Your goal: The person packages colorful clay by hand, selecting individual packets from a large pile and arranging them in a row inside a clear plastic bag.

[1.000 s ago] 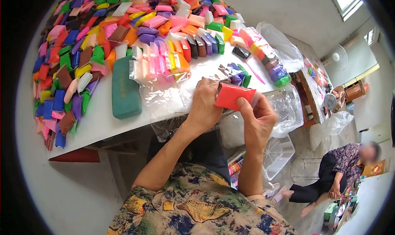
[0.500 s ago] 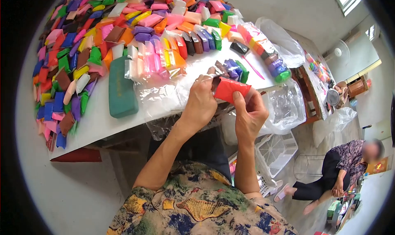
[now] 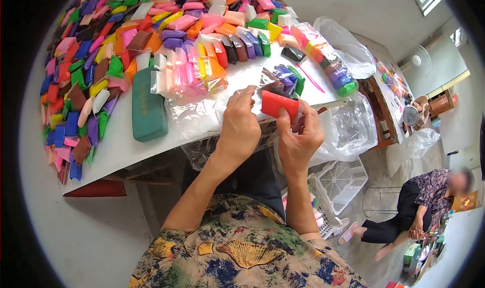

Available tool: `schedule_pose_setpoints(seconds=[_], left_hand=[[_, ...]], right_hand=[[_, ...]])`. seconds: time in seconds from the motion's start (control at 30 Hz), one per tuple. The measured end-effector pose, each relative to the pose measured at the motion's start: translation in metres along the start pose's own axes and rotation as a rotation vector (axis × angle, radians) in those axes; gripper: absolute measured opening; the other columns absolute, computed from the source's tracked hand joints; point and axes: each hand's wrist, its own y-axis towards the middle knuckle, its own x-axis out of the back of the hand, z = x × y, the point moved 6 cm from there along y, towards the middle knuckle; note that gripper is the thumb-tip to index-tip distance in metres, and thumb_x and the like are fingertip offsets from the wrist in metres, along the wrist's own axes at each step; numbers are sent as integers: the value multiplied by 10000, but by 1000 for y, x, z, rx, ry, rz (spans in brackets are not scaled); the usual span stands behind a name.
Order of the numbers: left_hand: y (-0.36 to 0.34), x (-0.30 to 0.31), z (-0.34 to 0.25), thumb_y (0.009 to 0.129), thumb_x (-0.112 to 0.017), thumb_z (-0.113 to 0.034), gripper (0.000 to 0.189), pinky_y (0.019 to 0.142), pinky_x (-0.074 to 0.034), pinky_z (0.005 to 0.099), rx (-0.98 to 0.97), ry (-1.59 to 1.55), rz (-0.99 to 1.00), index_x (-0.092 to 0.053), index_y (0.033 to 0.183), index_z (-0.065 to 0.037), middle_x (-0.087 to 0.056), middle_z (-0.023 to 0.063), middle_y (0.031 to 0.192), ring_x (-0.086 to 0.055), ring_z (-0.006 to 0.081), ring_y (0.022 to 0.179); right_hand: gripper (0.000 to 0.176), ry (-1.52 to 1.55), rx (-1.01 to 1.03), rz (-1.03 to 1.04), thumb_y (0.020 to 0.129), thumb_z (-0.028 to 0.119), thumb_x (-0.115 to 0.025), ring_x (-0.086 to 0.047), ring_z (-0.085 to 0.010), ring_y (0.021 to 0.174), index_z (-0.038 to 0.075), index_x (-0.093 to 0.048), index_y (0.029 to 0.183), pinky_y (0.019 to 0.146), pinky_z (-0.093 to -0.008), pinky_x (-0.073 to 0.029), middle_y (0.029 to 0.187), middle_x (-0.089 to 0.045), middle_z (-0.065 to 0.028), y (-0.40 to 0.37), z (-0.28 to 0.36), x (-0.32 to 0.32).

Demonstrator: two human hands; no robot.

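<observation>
My right hand [image 3: 299, 136] grips a red packet [image 3: 279, 104], thumb on its near face, with a dark packet partly visible behind it. At the red packet's left edge is my left hand [image 3: 239, 124], its fingers bent together; whether they pinch anything is too small to make out. Just beyond the hands lie blue and green packets [image 3: 299, 81] beside a clear wrapper. A row of coloured packets in clear film [image 3: 189, 68] lies further left, next to a green case [image 3: 149, 106]. A black packet [image 3: 293, 53] and a pink stick [image 3: 311, 79] lie further back.
A large heap of coloured packets [image 3: 101, 40] covers the table's left and back. A long filled clear bag [image 3: 328, 61] lies right, with an empty plastic bag [image 3: 348, 126] at the edge. White baskets [image 3: 342, 184] are below. A seated person [image 3: 411, 207] is at the right.
Both my hands have moved slightly left with the red packet. My left fingers have risen a little at its upper left edge.
</observation>
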Motion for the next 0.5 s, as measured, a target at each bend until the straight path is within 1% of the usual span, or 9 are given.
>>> schedule_pose_setpoints(seconds=[0.07,0.17,0.2,0.27,0.37,0.47,0.5], left_hand=[[0,4,5,804,-458,72,417,971,-429,485,154,-106,-14,-520,1208,155,-581,279,1082,-537,439,1091],[-1,7,0,816,-464,64,413,971,-432,481,106,6,-2,-509,1215,162,-572,284,1089,-536,431,1095],[-1,8,-1,818,-473,61,416,972,-430,484,65,49,-24,-506,1221,159,-565,289,1099,-532,434,1098],[-3,6,0,822,-492,53,424,976,-425,490,-18,135,-68,-500,1235,151,-551,299,1120,-523,440,1104],[-6,3,-11,841,-539,24,436,983,-410,507,-202,395,-155,-484,1258,139,-532,305,1142,-507,453,1102],[-10,5,-14,865,-592,9,423,836,-490,433,-237,501,-270,-489,1270,77,-556,239,1136,-560,381,1053],[-10,5,-8,864,-599,8,419,825,-492,422,-192,424,-276,-493,1264,69,-561,229,1117,-567,365,1030]], right_hand=[[354,-4,-4,32,775,83,-759,-643,-275,697,-29,-650,1093,622,-354,-518,920,-670,-156,-2,6,-3],[385,12,75,44,764,81,-761,-670,-325,798,-28,-638,1112,702,-386,-538,948,-675,-170,-7,10,-12],[401,19,72,49,763,80,-761,-675,-351,870,-26,-630,1127,757,-407,-540,971,-676,-180,-7,11,-14],[393,9,80,48,768,82,-758,-673,-348,870,-25,-631,1125,755,-406,-540,971,-678,-180,-5,9,-18],[389,-1,77,43,777,99,-758,-674,-338,869,-7,-636,1132,736,-399,-542,997,-672,-172,-4,5,-26],[397,-47,50,17,784,134,-766,-672,-323,841,23,-642,1144,691,-391,-542,1010,-651,-150,-4,7,-30],[400,-68,38,5,785,148,-769,-670,-317,827,34,-645,1148,673,-388,-541,1010,-642,-140,-4,9,-30]])
